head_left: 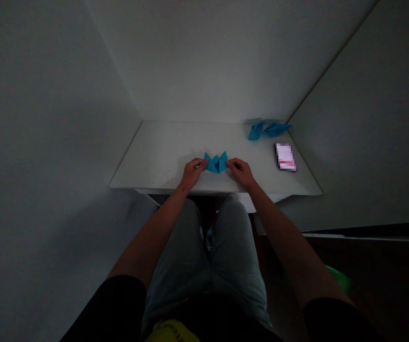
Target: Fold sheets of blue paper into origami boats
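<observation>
A blue folded-paper piece (218, 164) with two pointed ends and a raised middle is held over the white table (161, 142), close to its front edge. My left hand (193, 171) pinches its left end between thumb and fingers. On the opposite side, my right hand (240, 171) grips the right end in the same way. Whether the paper's underside touches the table cannot be made out. Some fingertips are hidden behind the paper.
Two more blue folded-paper pieces, one upright (256, 130) and one longer (276, 129), lie at the back right. A phone (286, 157) with a lit, blurred screen rests in front of them. Walls enclose the table at left, back and right. Something green (339, 279) is on the floor.
</observation>
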Demonstrator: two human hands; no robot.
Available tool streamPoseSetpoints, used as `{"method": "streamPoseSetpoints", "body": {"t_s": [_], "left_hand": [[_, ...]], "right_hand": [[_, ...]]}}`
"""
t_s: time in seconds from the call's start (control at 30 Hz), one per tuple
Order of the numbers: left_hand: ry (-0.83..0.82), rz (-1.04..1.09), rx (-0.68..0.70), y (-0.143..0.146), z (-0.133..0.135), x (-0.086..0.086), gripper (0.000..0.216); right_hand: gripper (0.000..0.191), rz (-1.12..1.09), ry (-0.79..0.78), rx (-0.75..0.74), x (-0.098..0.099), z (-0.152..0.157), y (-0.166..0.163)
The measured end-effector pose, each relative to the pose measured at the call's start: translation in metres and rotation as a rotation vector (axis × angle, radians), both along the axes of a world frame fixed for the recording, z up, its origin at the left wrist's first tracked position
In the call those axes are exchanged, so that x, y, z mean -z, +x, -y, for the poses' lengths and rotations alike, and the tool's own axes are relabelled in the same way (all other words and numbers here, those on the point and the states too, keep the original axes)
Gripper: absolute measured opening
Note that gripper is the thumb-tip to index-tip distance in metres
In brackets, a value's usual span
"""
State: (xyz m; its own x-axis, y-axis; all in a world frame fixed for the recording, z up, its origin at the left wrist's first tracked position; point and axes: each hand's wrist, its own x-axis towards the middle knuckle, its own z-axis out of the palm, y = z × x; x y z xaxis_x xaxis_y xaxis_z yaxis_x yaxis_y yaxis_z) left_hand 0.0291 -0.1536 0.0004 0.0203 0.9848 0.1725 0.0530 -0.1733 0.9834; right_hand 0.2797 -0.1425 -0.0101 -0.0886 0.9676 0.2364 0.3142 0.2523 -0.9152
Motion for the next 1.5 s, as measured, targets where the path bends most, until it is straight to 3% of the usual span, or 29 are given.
{"method": "streamPoseSetpoints", "body": {"t_s": [0.27,0.47,0.63,0.83,1.1,1.23,1.5], "left_hand": [[-0.099,0.149,-0.132,0.002,-0.008,0.007,0.047],[-0.112,0.138,-0.111,0.002,-0.007,0.008,0.043],[-0.052,0.025,-0.03,-0.001,-0.001,0.003,0.052],[-0.067,-0.101,0.031,-0.005,0.004,-0.001,0.039],[-0.094,-0.079,-0.042,-0.002,-0.002,0.006,0.058],[-0.122,0.036,-0.036,0.001,-0.006,0.009,0.069],[-0.116,0.143,-0.121,0.0,-0.01,0.013,0.069]], "right_hand": [[0.056,-0.099,-0.015,0.078,0.003,-0.005,0.003],[0.059,-0.153,-0.023,0.046,0.002,-0.005,0.002],[0.059,-0.148,-0.038,-0.004,-0.001,-0.001,0.001],[0.057,-0.094,-0.108,-0.046,-0.003,0.003,-0.002],[0.073,0.102,-0.121,-0.012,-0.004,0.004,0.003],[0.085,0.084,-0.129,0.034,0.0,0.001,0.004],[0.079,0.047,-0.091,0.054,0.003,-0.001,0.003]]}}
